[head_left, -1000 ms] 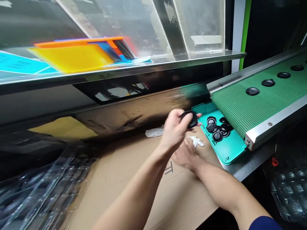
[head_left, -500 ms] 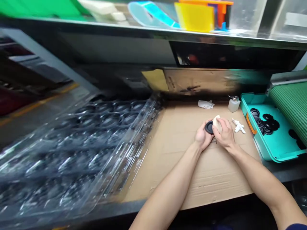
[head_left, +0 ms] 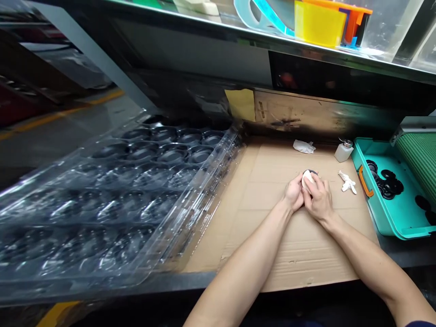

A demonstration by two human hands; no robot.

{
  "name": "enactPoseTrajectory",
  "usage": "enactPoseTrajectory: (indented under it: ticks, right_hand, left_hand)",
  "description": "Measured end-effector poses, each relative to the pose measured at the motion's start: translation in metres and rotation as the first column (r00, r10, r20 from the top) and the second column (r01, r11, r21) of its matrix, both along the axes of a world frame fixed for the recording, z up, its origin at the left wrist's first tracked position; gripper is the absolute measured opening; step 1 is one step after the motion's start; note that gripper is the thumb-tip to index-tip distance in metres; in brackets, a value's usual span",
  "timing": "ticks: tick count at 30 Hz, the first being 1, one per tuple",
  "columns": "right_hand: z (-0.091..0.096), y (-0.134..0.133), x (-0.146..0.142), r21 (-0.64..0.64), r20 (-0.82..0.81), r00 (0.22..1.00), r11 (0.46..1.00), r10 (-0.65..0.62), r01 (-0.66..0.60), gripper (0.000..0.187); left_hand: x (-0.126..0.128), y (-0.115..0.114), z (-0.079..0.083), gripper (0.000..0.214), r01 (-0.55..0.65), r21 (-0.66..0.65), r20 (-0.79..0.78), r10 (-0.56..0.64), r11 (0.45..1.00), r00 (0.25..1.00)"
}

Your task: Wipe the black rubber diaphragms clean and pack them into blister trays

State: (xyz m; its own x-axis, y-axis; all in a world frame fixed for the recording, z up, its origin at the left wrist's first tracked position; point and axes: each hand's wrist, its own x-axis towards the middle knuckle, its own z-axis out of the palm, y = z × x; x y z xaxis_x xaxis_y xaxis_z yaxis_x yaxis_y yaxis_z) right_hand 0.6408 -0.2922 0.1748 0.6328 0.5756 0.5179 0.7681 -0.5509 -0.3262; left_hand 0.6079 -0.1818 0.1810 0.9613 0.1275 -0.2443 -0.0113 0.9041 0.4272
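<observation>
My left hand (head_left: 293,194) is closed around a black round part (head_left: 312,172), mostly hidden behind my fingers. My right hand (head_left: 319,199) presses a white cloth (head_left: 307,179) against that part. Both hands meet over the cardboard sheet (head_left: 272,236) on the bench. A teal tray (head_left: 398,218) to the right holds several more black round parts (head_left: 388,181).
Clear plastic blister trays (head_left: 112,200) with round pockets cover the left of the bench. A small white bottle (head_left: 343,150), a crumpled white wipe (head_left: 304,146) and white scraps (head_left: 348,182) lie on the cardboard. A green conveyor belt (head_left: 420,156) ends above the teal tray. A shelf (head_left: 259,38) runs overhead.
My view swung left from the conveyor to the bench. My right hand took up the white cloth and both hands came together on the black part.
</observation>
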Motion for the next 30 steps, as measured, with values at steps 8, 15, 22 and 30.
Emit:
enactPoseTrajectory:
  ticks: [8, 15, 22, 30]
  right_hand:
    - [0.002, -0.004, 0.001, -0.065, 0.01, 0.998, 0.996, -0.064, 0.064, 0.046]
    - [0.001, -0.006, 0.006, -0.052, 0.01, 1.0, 0.998, -0.02, 0.02, 0.044]
    - [0.009, -0.019, 0.028, 0.244, -0.023, 0.998, 0.967, -0.065, 0.068, 0.046]
    - [0.005, -0.013, 0.01, 0.253, -0.265, 0.963, 0.967, 0.06, 0.01, 0.047]
  left_hand:
    - [-0.002, -0.005, 0.003, 0.043, -0.053, 0.021, -0.039, 0.054, 0.998, 0.998]
    - [-0.002, -0.002, 0.002, 0.041, -0.053, 0.024, -0.039, 0.054, 0.998, 0.998]
    - [-0.001, -0.001, 0.003, 0.04, -0.088, 0.046, -0.058, 0.09, 0.995, 0.994]
    - [-0.002, -0.012, 0.0, 0.038, -0.081, 0.078, 0.004, 0.081, 0.994, 0.997]
